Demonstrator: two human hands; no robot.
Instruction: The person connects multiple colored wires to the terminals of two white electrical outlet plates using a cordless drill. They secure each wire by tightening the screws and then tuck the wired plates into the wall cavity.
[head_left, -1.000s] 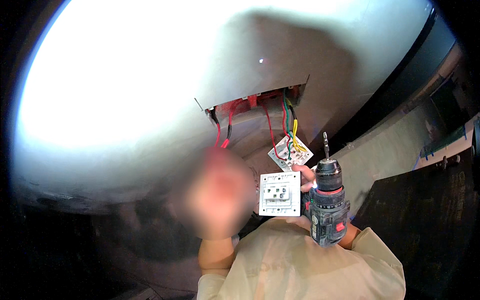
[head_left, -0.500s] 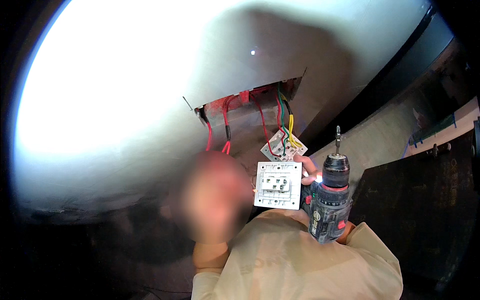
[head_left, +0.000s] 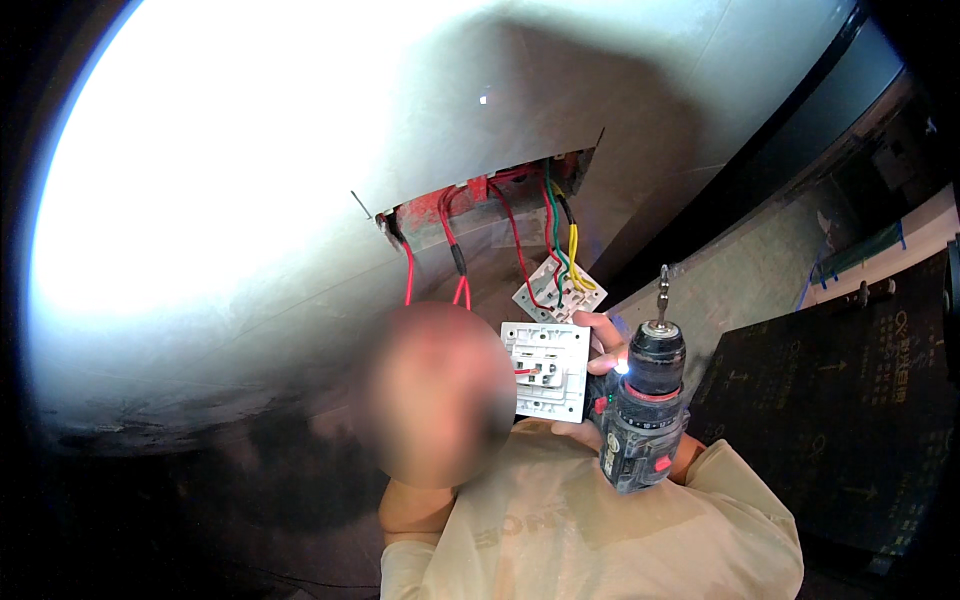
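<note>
A white wall switch plate [head_left: 560, 400], its back with terminals turned toward me, is gripped at its right edge by my right hand [head_left: 602, 340]. The same hand holds a dark cordless drill [head_left: 645, 415], bit pointing up and lamp lit. A red wire [head_left: 526, 372] reaches the plate's terminal block from the left; whether it is seated I cannot tell. Beside the plate's left edge is my left hand [head_left: 435, 395], its fingers lost in a blurred patch. Just behind hangs a second white plate [head_left: 560, 288], wired with red, green and yellow wires.
Above the plates, a long cutout [head_left: 430, 210] in the pale wall shows red boxes and dangling red wires [head_left: 450, 230]. A dark printed board [head_left: 830, 400] stands at the right. Shadow covers part of the wall.
The red wire's end has come to the terminal block of the front plate; before, it stopped short at the left edge. Plate, drill and cutout sit slightly further left in view.
</note>
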